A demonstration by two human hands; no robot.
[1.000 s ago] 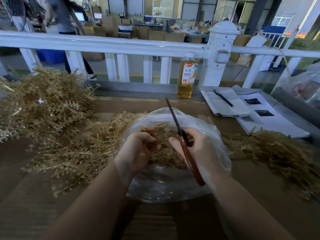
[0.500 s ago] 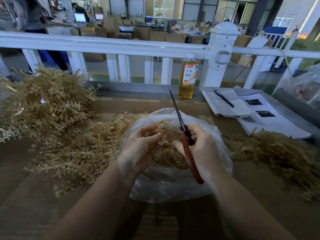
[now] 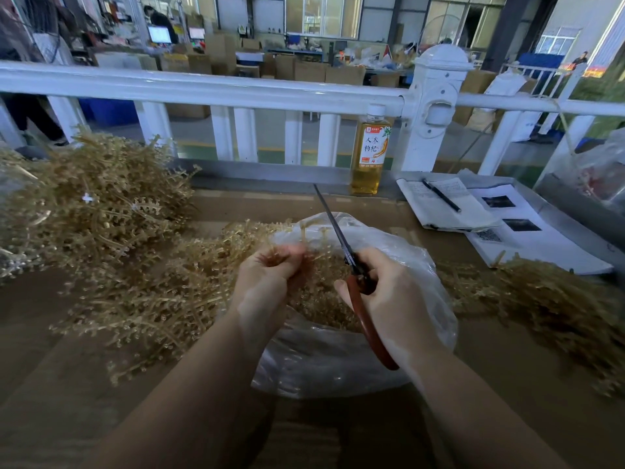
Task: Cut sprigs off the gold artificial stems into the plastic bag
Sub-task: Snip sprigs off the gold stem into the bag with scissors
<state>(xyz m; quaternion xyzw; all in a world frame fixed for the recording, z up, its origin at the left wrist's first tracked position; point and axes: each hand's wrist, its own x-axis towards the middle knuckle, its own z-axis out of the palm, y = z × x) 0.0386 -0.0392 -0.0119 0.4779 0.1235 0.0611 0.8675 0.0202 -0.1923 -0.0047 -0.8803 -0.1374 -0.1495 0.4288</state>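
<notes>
Change: since a second ago the left hand (image 3: pixel 267 282) has lifted its stem higher over the bag mouth, and the scissor tip has swung up and left.
Uncut pile: gold artificial stems (image 3: pixel 91 211) are heaped at far left, within reach for the next pick.
Left hand: fingers curled round a gold stem, holding it above the bag, probably so cut pieces drop in.
Plastic bag (image 3: pixel 338 363): sits open between the forearms, already holding cut sprigs (image 3: pixel 321 299).
Scissors (image 3: pixel 358 286): blades together, pointing up and away beside the held stem.
Right hand (image 3: pixel 389 296): wrapped round the red handles.
Right side: more gold stems (image 3: pixel 541 299) lie beside the bag; a bottle (image 3: pixel 370 154) and papers (image 3: pixel 490 225) stand behind.
</notes>
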